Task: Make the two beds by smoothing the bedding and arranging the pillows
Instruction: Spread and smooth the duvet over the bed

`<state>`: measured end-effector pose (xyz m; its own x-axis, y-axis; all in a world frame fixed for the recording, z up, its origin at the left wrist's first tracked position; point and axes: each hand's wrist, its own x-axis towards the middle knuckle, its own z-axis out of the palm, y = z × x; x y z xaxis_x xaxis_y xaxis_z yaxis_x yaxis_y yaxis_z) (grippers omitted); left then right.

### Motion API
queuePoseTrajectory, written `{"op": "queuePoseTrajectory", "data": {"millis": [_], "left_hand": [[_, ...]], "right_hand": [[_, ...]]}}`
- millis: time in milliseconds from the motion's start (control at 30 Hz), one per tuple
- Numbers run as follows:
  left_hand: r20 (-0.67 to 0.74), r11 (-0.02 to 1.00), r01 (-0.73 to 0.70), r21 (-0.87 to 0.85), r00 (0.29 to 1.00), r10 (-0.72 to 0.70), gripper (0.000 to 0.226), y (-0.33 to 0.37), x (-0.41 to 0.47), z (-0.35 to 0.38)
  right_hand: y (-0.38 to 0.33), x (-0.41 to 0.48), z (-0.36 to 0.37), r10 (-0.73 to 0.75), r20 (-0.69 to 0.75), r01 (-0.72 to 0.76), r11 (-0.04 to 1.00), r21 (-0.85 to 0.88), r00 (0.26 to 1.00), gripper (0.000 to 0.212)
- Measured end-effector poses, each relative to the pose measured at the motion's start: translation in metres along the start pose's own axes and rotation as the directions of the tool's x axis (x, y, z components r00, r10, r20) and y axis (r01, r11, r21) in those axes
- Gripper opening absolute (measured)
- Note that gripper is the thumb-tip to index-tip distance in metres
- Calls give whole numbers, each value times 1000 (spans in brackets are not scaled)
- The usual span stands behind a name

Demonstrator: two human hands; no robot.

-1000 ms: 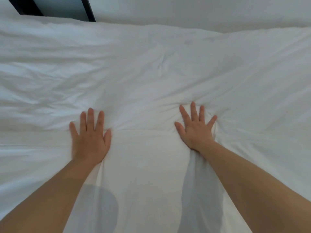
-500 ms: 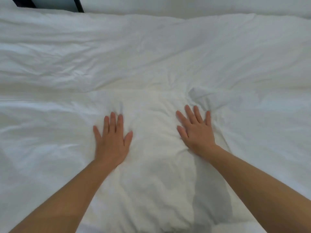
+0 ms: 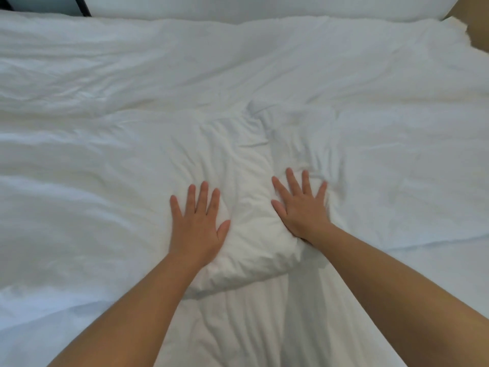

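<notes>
Both flat, fingers spread, the left hand (image 3: 198, 223) and right hand (image 3: 302, 207) press a soft, light duvet (image 3: 246, 160), likely best gripped at its near bunched edge.

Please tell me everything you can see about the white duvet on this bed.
The white duvet is soft, padded cloth, spread wide and filling most of the view. It is not yet smooth: long creases run over it, and a thick bunched fold rises in the middle, its rounded edge toward the person. The left hand and the right hand press flat on that fold, fingers straight and spread. Whether the flatter white cloth nearer the person belongs to it cannot be told.
</notes>
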<state>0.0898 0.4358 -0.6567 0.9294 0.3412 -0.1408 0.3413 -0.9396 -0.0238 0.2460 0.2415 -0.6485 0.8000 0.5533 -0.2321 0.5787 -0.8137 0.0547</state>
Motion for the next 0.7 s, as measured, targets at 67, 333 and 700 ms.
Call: {"op": "queuePoseTrajectory", "data": {"millis": [67, 333, 700], "left_hand": [[-15, 1000, -7, -6, 1000, 7, 80, 4, 8, -11], [-109, 988, -157, -2, 982, 156, 80, 60, 61, -24], [-120, 979, 200, -26, 972, -202, 73, 81, 194, 5]], "right_hand": [[4, 4, -5, -37, -8, 37, 999, 2, 999, 59], [29, 52, -29, -104, -77, 105, 994, 9, 992, 60], [130, 179, -13, -66, -77, 67, 998, 13, 995, 61]]}}
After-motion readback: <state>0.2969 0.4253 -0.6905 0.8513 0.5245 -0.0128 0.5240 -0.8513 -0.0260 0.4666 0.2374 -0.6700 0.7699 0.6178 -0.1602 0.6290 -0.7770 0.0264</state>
